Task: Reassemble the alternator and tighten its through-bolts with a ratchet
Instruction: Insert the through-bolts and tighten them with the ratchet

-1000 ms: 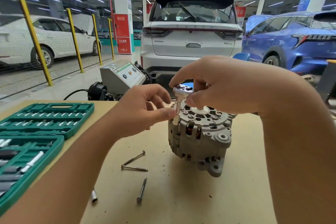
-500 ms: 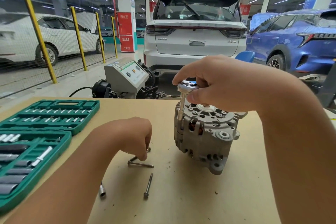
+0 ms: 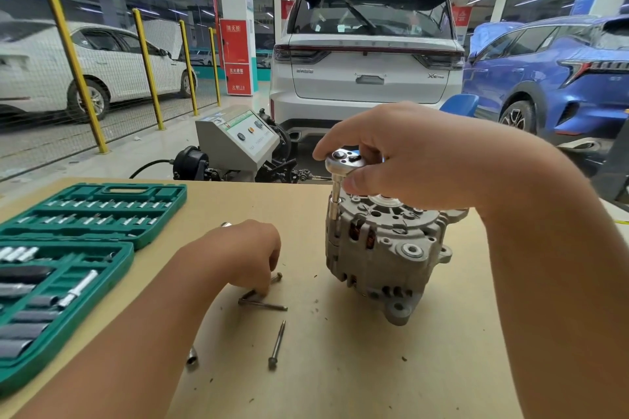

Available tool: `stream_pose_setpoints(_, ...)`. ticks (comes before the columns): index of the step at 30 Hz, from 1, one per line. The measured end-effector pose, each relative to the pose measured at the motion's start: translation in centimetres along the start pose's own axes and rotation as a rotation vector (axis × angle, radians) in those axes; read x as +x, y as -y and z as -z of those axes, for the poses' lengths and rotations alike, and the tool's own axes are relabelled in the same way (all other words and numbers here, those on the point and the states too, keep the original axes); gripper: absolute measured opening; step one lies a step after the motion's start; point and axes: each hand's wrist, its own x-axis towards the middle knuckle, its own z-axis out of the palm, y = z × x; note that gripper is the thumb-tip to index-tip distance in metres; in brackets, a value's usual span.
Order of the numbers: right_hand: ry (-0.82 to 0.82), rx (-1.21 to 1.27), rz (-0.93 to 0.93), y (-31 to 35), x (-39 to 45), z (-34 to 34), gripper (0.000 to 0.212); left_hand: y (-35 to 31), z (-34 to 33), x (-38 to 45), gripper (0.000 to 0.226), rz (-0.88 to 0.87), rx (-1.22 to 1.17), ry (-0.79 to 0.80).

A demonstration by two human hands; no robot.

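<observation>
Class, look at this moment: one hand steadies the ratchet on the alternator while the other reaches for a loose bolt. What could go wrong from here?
1. The alternator stands on the table with only the right hand on the ratchet; it might tip when turned.
2. The left hand pinches one bolt lying against a second bolt, which might get knocked and roll.
3. A small socket lies near the table's near edge, by the left forearm, and could be swept off.
</observation>
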Motion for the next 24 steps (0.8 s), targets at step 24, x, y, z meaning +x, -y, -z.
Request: stream_pose_setpoints(24,-0.445,0.287,0.01,-4.0,-0.1,1.7,0.035,-2.1,3.8,-2.5,0.03,-0.389,-0.51,-0.191)
